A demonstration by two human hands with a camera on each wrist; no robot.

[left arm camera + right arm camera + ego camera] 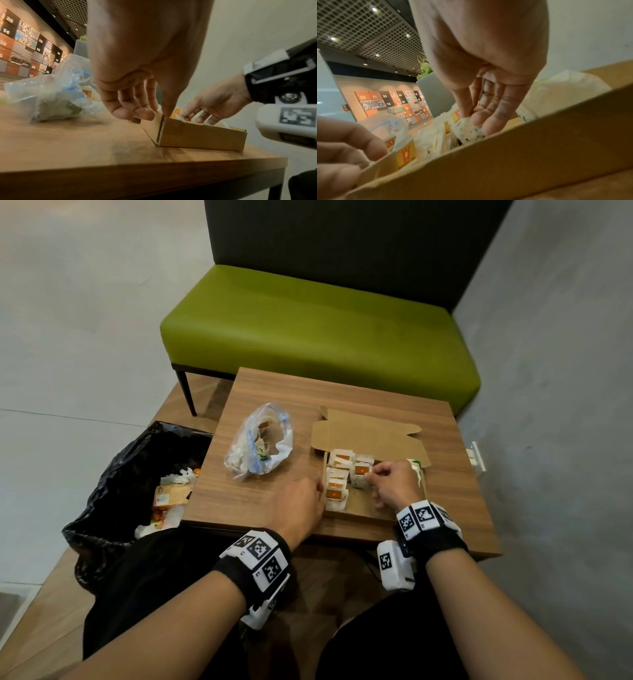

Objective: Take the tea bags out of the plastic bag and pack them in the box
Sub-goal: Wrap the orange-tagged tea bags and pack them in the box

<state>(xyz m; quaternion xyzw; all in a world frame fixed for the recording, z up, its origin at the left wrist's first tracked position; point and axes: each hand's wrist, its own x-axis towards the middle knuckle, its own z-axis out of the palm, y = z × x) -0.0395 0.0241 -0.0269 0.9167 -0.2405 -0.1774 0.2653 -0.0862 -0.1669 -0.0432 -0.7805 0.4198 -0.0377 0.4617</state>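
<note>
An open cardboard box (363,503) lies on the wooden table (267,392), its lid (366,431) folded back. Several white tea bags with orange tags (337,474) stand in rows inside it. My right hand (390,482) reaches into the box and pinches a speckled tea bag (468,132) between thumb and fingers. My left hand (303,501) grips the box's left wall (158,126), thumb inside and fingers outside. The clear plastic bag (258,441), with a few tea bags still in it, lies crumpled left of the box.
A black bin bag (120,484) full of rubbish stands at the table's left edge. A green bench (318,326) sits behind the table. Grey walls close in on the right. A white crumpled wrapper (563,92) lies at the box's right end.
</note>
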